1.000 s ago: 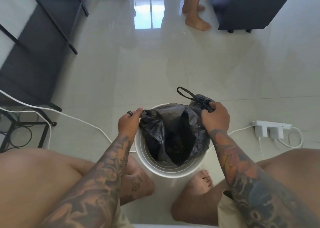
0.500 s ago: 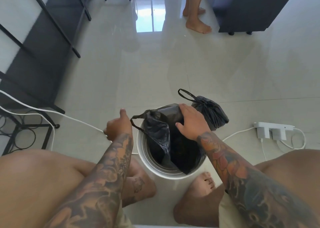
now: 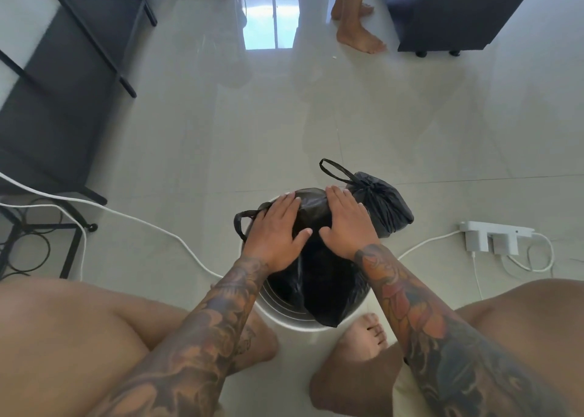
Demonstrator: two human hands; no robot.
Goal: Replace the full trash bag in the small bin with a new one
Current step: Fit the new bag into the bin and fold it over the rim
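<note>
place: a home, living area | floor: glossy pale floor tiles (image 3: pixel 363 125) reflecting a bright doorway | furniture: black metal-legged table (image 3: pixel 79 56), dark cabinet (image 3: pixel 458 8) on small feet | people: barefoot, another's bare feet (image 3: pixel 360 37) | floor clutter: white power strip (image 3: pixel 493 236), white cable (image 3: pixel 126 217)

Both tattooed forearms extended forward; left hand (image 3: pixel 274 231) and right hand (image 3: pixel 347 223) flat, palms down, fingers straight, thumbs nearly meeting.

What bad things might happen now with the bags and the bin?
Both hands, left hand and right hand, press flat on the new black bag; thin plastic might tear. The white bin could tip. The tied full bag leans beside the rim and might topple toward the power strip.
</note>
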